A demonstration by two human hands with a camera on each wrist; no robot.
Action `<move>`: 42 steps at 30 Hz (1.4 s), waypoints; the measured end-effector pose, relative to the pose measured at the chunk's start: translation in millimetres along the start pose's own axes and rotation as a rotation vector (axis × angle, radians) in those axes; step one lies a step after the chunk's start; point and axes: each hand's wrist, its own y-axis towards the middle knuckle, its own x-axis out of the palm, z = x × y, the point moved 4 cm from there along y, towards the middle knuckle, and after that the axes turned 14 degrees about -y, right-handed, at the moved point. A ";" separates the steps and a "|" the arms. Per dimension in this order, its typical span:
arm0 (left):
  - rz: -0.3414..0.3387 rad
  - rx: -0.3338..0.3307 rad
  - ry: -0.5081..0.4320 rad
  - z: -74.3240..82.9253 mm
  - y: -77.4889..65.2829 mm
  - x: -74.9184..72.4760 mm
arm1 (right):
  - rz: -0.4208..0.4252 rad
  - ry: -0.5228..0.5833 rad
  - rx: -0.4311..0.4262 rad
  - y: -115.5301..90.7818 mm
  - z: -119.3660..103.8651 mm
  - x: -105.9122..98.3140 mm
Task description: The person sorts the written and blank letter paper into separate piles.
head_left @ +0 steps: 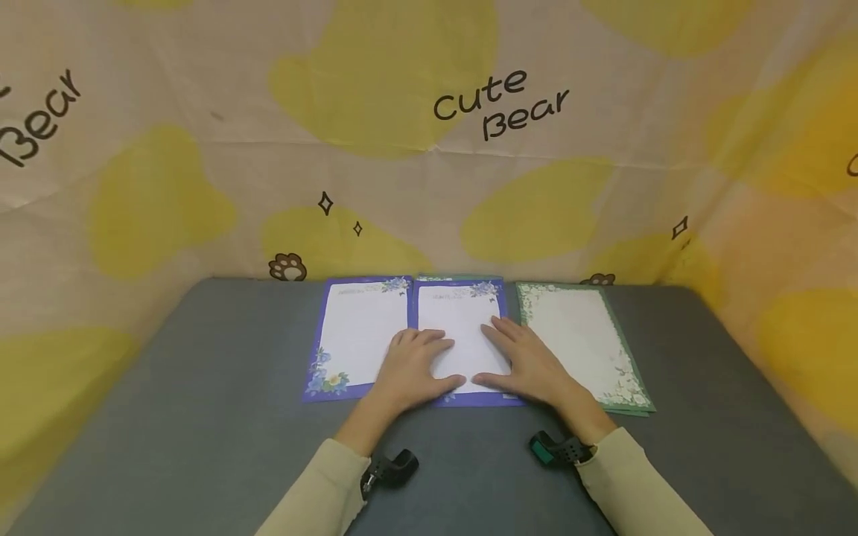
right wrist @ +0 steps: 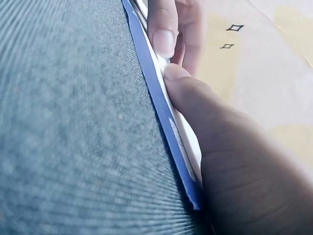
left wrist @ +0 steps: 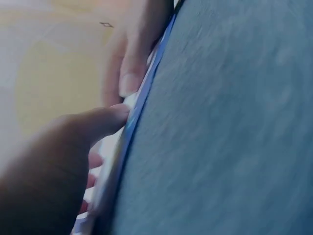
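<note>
On the far half of a dark grey table [head_left: 201, 387], flat: middle sheet [head_left: 459, 309], purple-bordered, with a white panel inside the frame, small print near its top too faint to read, and blue flowers in its far right corner. Over its left part, left hand [head_left: 412, 368]: rests with fingers stretched out and slightly bent, thumb pointing inward. Over its right part, right hand [head_left: 529, 365]: rests likewise, fingers extended and a little parted, thumb pointing toward the other one, tips near each other. In both wrist views, purple border running just beside the thumbs, white paper within. Past the far edge of the middle sheet, sliver of a green-edged sheet [head_left: 462, 275]. Just to the left, matching left sheet [head_left: 365, 320], flowers in far right and near left corners; borders touching or overlapping, cannot tell which. To the right, across a narrow strip of table, green-bordered sheets [head_left: 570, 320], layered, pale blossoms in two corners. At the wrists, black devices [head_left: 397, 469] and beige sleeves [head_left: 318, 487]. Behind, pale cloth [head_left: 234, 89] with yellow patches and "Cute Bear" lettering.
</note>
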 end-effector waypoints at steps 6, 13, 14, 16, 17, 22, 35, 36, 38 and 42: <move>-0.089 -0.064 -0.057 -15.9 0.5 -7.2 | -0.038 -0.030 -0.002 -1.8 0.8 -1.5; -0.162 -0.082 -0.082 -34.7 -5.7 -17.6 | -0.048 -0.004 0.046 -0.9 0.3 -0.5; -0.160 -0.086 -0.074 -36.3 -6.4 -19.2 | -0.049 0.002 0.049 -1.0 0.0 -0.2; -0.146 -0.090 -0.057 -38.3 -6.9 -22.1 | -0.047 0.007 0.051 -1.1 -0.4 0.0; -0.139 -0.091 -0.048 -38.7 -6.9 -22.9 | -0.045 0.008 0.051 -1.2 -0.4 -0.1; -0.143 -0.059 -0.055 -36.1 -3.9 -20.3 | -0.032 0.014 0.053 -1.3 0.1 -1.7; -0.076 -0.047 -0.150 -31.2 -1.9 -17.3 | 0.057 0.010 0.044 -0.8 -1.4 -5.6; -0.056 -0.047 -0.153 -31.0 -1.6 -18.2 | 0.069 0.013 0.049 -0.9 -1.4 -6.2; -0.007 -0.041 -0.153 -31.3 -1.2 -20.2 | 0.088 0.014 0.055 -1.1 -1.5 -7.2; 0.088 -0.010 -0.164 -31.2 -0.9 -24.5 | 0.105 0.028 0.069 -1.1 -1.5 -8.4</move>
